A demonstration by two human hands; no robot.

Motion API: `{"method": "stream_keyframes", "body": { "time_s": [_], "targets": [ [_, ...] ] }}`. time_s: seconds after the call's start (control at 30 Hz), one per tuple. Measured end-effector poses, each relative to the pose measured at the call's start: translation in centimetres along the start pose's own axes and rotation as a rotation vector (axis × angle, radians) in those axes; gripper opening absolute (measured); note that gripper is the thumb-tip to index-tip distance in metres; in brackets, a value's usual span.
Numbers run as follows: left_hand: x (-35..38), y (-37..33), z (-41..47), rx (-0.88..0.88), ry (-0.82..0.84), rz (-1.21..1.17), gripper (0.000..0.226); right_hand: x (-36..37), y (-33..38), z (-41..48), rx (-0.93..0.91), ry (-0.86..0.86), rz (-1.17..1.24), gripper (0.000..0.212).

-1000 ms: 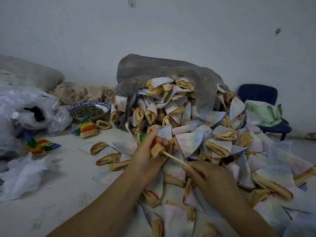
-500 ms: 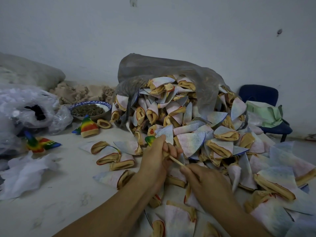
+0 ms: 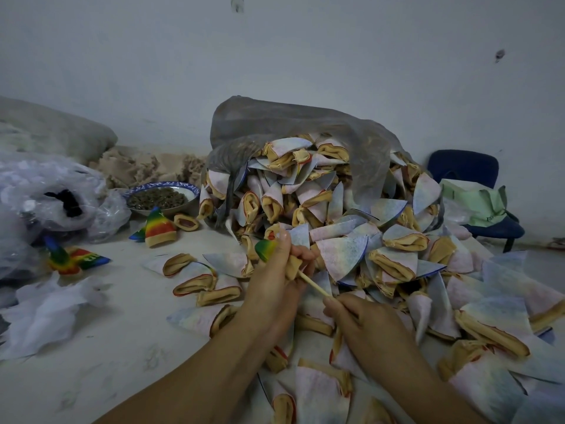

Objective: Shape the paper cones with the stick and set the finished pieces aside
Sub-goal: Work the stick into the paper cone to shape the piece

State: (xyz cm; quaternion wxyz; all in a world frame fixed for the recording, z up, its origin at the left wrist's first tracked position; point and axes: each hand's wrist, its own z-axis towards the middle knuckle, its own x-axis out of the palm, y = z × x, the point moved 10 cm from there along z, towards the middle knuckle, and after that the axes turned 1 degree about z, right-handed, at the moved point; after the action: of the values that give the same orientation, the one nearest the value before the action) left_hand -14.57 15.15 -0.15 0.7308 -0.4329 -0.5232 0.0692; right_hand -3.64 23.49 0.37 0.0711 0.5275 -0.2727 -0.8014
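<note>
A pale, scuffed floor (image 3: 122, 347) carries a heap of pale paper cones with tan rims (image 3: 342, 252) spilling from a grey plastic bag (image 3: 275, 123). To the left lie a blue-rimmed bowl (image 3: 159, 186), rainbow-striped cones (image 3: 159, 224) and crumpled white sheets (image 3: 46, 316).

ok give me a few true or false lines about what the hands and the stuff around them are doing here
1. The left hand grips a rainbow-tipped cone. True.
2. The stick lies loose on the pile. False: the right hand holds it, and its far end goes into the cone.
3. The bowl is empty. False: it holds dark brown bits.
4. A blue chair stands by the wall at the right. True.
</note>
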Motion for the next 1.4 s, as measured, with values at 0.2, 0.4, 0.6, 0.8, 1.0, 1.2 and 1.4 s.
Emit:
{"method": "stream_keyframes", "body": {
  "time_s": [0.2,0.4,0.6,0.8,1.0,1.2,1.4],
  "targets": [
    [1.6,0.7,-0.6,-0.003,0.081,0.11,0.044,-0.1,0.1,0.4,0.038,-0.008,0.085,0.032],
    [1.7,1.0,-0.6,-0.017,0.135,0.183,0.04,-0.4,-0.1,0.2,0.038,-0.01,0.079,0.028],
    [1.3,0.2,-0.5,-0.058,0.137,0.134,0.036,-2.0,0.4,0.2,-0.069,-0.107,-0.013,0.058],
    [-0.1,-0.2,0.2,-0.115,0.087,0.07,0.04,-2.9,0.3,0.1,-0.155,-0.19,-0.093,0.044],
    [-0.1,-0.9,0.5,0.014,0.071,0.245,0.046,-2.4,0.1,0.2,-0.134,-0.172,-0.023,0.05],
    [1.5,-0.3,-0.5,0.015,0.177,0.298,0.055,-2.4,0.4,0.2,-0.14,-0.152,0.038,0.053],
    [2.5,0.3,-0.8,-0.018,0.262,0.245,0.058,-2.2,0.6,0.1,-0.141,-0.139,0.107,0.051]
  ]
}}
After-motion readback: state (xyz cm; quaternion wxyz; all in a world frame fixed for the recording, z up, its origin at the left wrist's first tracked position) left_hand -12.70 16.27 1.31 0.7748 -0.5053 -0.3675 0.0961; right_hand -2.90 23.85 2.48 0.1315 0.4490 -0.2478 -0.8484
